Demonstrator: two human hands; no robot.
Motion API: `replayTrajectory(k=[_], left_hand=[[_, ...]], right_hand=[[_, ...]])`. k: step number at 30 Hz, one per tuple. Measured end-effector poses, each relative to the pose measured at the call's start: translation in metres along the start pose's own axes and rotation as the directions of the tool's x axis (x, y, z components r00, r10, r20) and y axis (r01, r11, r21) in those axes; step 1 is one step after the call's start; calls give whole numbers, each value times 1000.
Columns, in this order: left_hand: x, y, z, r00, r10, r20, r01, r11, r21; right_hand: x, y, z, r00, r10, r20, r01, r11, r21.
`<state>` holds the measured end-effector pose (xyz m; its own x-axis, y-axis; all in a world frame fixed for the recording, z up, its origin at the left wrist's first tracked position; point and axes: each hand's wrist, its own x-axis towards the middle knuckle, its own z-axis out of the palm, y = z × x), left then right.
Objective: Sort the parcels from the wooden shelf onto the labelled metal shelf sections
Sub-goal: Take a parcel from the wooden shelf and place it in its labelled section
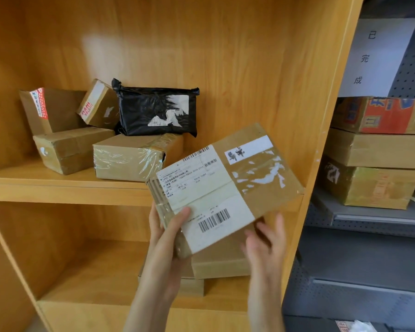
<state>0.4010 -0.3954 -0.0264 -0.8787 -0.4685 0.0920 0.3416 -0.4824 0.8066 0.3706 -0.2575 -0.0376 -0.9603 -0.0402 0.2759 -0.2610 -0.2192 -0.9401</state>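
A flat brown cardboard parcel point(225, 188) with a white shipping label and barcodes is held tilted in front of the wooden shelf point(65, 185). My left hand point(165, 233) grips its lower left corner, thumb on the label. My right hand point(266, 238) is just below its lower right edge, fingers spread, slightly blurred; whether it touches the parcel is unclear. On the wooden shelf's upper board sit several brown boxes point(127, 156) and a black plastic-wrapped parcel point(157, 111). The grey metal shelf point(369, 216) is at the right.
Three stacked boxes point(374, 149) sit on the metal shelf under a white paper sign point(374, 56) with printed characters. Two more brown boxes point(221, 264) lie on the wooden shelf's lower board behind my hands. A lower metal shelf board point(359, 259) is at the right.
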Motion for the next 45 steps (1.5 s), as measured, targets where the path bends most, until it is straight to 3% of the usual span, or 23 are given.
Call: replayTrajectory(k=[1,3,11,20,28,37,45], left_hand=[[1,1,-2,1000,2,9,-2,999,50],[0,5,-2,1000,8,26,-10,995,94],[2,9,1,993,40,112,-65,971,229],[-13,9,8,985,59,159,-97,965,245],[-43,-18,43,962,-37,272,-27,974,227],[-82,-58,121,916,-39,399,-78,960,271],[-139,-132,227,893,-8,450,-121,959,257]], right_hand=[[-5,5,0,989,-133,-61,137,989,63],[25,-15,-17,971,-165,-171,171,985,21],[49,-35,-41,995,-97,-14,94,985,-147],[0,-42,-63,975,-126,-180,105,987,-123],[-38,-54,-111,924,-153,-351,93,979,-181],[-54,-77,-202,886,-188,-423,145,981,-132],[-55,-103,-340,877,-199,-437,147,978,-150]])
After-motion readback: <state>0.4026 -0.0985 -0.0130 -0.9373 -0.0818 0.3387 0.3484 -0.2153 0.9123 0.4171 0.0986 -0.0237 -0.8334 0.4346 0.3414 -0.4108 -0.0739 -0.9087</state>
